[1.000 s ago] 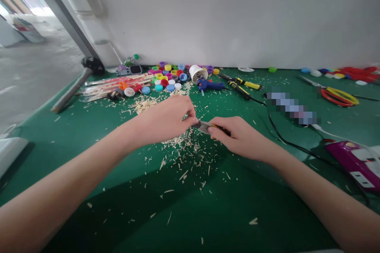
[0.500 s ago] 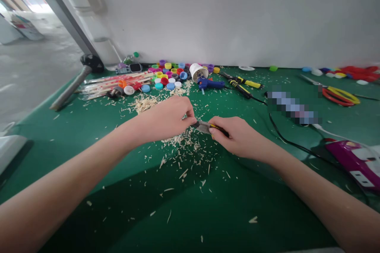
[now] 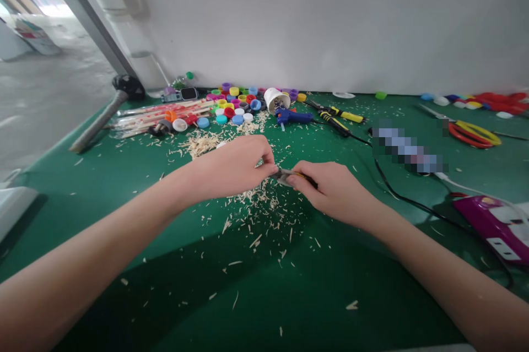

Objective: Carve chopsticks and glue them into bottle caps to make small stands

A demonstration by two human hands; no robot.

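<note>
My left hand (image 3: 243,162) is closed in a pinch, thumb against fingertips, at the dark tip of a hand tool. What lies between those fingertips is too small to make out. My right hand (image 3: 326,187) wraps round the yellow-and-black handle of this hand tool with a grey metal head (image 3: 283,176); whether it is a knife or pliers I cannot tell. The two hands almost meet, just above the green table. Below and behind them lie pale wood shavings (image 3: 256,203), with a denser heap (image 3: 200,145) beyond my left wrist.
Bottle caps (image 3: 237,119), wrapped sticks (image 3: 165,115), a tipped white cup (image 3: 276,98) and a blue glue gun (image 3: 294,116) line the back. Yellow-black pliers (image 3: 334,120), scissors (image 3: 471,129) and a purple power strip (image 3: 491,220) lie right. A hammer (image 3: 107,112) is left.
My left hand has shifted slightly right and the tool's head has turned a little. A white spot now shows behind the left wrist. My right hand keeps its grip.
</note>
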